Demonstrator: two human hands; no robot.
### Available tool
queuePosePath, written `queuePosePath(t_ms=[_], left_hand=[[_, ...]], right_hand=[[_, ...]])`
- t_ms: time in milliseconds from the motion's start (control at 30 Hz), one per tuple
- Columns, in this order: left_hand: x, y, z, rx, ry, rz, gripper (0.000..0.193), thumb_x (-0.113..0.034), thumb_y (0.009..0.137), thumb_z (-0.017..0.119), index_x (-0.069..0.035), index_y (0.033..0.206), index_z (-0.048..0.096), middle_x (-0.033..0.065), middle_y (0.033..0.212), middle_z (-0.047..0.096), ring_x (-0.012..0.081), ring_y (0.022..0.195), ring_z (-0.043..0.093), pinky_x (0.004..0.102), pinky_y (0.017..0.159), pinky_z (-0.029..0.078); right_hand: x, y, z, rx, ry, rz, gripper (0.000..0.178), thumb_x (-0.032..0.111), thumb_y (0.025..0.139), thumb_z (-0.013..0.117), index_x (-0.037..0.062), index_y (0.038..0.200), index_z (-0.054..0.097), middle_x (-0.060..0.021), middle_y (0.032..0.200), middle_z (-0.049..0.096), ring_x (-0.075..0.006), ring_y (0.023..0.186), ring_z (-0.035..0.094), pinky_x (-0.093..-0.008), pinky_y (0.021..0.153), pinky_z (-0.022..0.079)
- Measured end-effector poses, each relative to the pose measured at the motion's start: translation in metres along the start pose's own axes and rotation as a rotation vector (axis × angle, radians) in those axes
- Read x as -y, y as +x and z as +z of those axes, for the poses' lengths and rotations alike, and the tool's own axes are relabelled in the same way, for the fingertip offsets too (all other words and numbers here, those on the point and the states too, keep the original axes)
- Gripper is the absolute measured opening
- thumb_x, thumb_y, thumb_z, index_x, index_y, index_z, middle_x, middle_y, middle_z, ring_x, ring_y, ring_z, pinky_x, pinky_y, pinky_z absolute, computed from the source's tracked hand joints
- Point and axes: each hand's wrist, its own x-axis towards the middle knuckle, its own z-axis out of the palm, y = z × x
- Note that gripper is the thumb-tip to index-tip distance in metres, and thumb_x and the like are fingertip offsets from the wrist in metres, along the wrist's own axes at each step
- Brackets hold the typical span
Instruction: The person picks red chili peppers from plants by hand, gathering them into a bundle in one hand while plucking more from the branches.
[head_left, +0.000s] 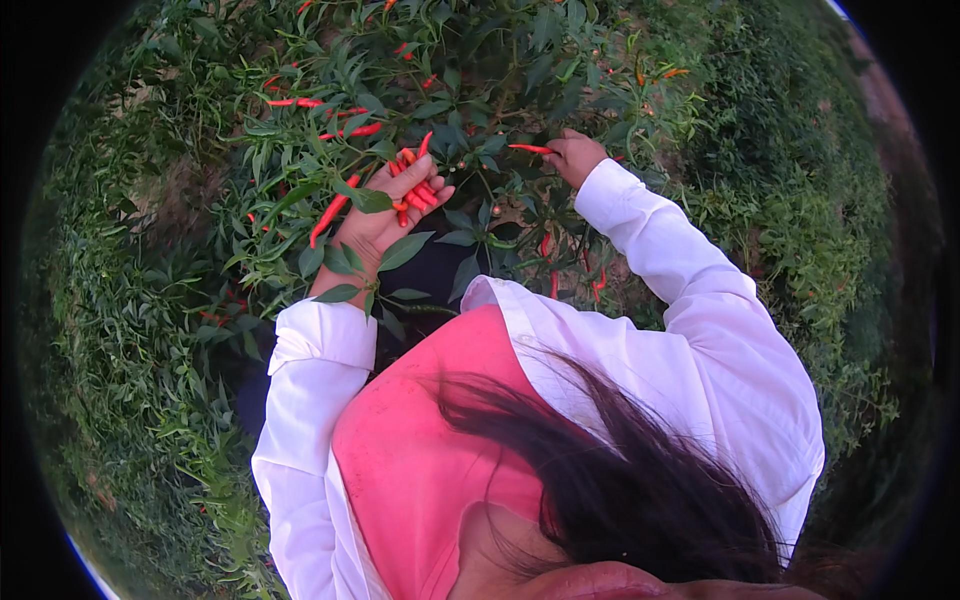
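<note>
Several picked red chili peppers (417, 193) lie across the palm of my left hand (383, 206), its fingers curled round them. Leaves of the chili plant (400, 250) hang over that wrist, and a long red chili (333, 211) hangs beside it on the left. Over to the right, my right hand (576, 158) pinches one red chili (532, 149) by its end, the tip pointing left. The fingertips of that hand are partly hidden, so I cannot tell whether this chili is still on its stem.
More red chilies (348, 130) hang among the leaves above my left hand. Others (555, 270) hang below my right hand, near my white sleeve (640, 215). Dense green plants (120, 330) stand on both sides, with patches of bare soil (190, 200) between them.
</note>
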Motion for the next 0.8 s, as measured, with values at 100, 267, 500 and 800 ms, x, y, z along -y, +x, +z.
queuePosePath(t_ms=[100, 267, 500, 800], left_hand=[[0.000, 0.001, 0.001, 0.009, 0.019, 0.007, 0.008, -0.012, 0.087, 0.056, -0.008, 0.094, 0.056, 0.0009, 0.084, 0.057, 0.0109, 0.077, 0.058, 0.0317, 0.080, 0.052], [0.001, 0.000, 0.003, -0.011, 0.001, 0.006, 0.009, -0.012, 0.086, 0.058, -0.006, 0.091, 0.055, 0.0041, 0.079, 0.058, 0.0136, 0.075, 0.060, 0.0346, 0.080, 0.053], [0.001, -0.001, 0.001, -0.046, 0.032, 0.019, 0.009, -0.009, 0.084, 0.060, -0.004, 0.091, 0.055, 0.0042, 0.080, 0.059, 0.0141, 0.074, 0.061, 0.0328, 0.074, 0.054], [0.000, 0.006, 0.008, -0.039, 0.135, -0.024, 0.023, -0.011, 0.082, 0.063, -0.002, 0.101, 0.055, 0.0044, 0.086, 0.057, 0.0128, 0.075, 0.059, 0.0305, 0.074, 0.054]], right_hand=[[0.003, -0.005, -0.002, -0.036, 0.307, 0.136, 0.018, 0.018, 0.079, 0.060, 0.0078, 0.094, 0.063, -0.0132, 0.089, 0.061, -0.0287, 0.086, 0.059, -0.0349, 0.075, 0.047], [0.011, -0.011, 0.009, 0.071, 0.980, 0.226, 0.023, 0.008, 0.080, 0.061, 0.0012, 0.102, 0.061, -0.0064, 0.090, 0.064, -0.0136, 0.083, 0.058, -0.0277, 0.077, 0.045], [0.027, -0.019, -0.009, 0.230, 1.040, 0.262, 0.024, 0.011, 0.082, 0.060, 0.0022, 0.104, 0.061, -0.0032, 0.087, 0.064, -0.0079, 0.078, 0.056, -0.0238, 0.071, 0.044], [0.103, -0.004, -0.060, 0.447, 1.255, 0.117, 0.027, 0.019, 0.083, 0.061, 0.0015, 0.104, 0.060, -0.0047, 0.084, 0.064, -0.0078, 0.072, 0.056, -0.0213, 0.064, 0.044]])
